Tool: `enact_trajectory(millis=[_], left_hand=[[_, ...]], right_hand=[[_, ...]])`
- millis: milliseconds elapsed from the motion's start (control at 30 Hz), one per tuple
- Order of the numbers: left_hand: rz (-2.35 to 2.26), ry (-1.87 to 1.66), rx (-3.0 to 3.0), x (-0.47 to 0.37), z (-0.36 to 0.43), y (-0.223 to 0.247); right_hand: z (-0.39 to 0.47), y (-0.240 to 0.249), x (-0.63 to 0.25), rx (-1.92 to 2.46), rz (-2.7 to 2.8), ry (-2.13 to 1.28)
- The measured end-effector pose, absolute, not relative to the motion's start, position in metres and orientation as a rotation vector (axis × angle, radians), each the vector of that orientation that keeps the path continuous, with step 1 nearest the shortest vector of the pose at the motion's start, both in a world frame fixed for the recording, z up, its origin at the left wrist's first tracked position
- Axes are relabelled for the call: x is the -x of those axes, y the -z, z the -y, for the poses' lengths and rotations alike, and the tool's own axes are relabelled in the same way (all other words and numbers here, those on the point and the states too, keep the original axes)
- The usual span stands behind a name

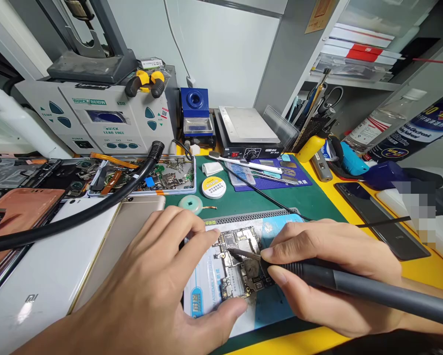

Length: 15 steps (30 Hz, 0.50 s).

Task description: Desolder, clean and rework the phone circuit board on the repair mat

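A phone circuit board (249, 246) lies on a blue and white printed pad (280, 305). My left hand (162, 276) braces it, the index fingertip at its upper left corner and the thumb at its lower edge. In my right hand (328, 276) is a soldering iron (319, 273), gripped like a pen near its front. The iron's dark pointed tip rests on or just over the upper left part of the board; actual contact is too small to tell.
Behind stand a grey rework station (106, 108) with a black hose (132, 185), a blue iron stand (195, 118) and a small hot plate (249, 125). Phones, including a white one (47, 256), lie left. A round tin (214, 187) and black cable (269, 197) are nearer.
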<state>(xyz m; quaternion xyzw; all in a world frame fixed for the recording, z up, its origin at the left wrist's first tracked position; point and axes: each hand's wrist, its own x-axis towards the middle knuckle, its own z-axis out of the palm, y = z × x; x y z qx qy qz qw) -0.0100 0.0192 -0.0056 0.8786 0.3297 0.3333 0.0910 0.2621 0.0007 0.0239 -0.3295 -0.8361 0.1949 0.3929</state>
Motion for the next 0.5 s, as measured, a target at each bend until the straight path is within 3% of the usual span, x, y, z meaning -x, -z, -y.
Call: enact_trajectory(millis=[500], left_hand=[[-1.031,-1.045,-2.496,0.004,-0.014,0.017]], right_hand=[[0.001,-0.026,-0.262,0.761,2.079,-0.576]])
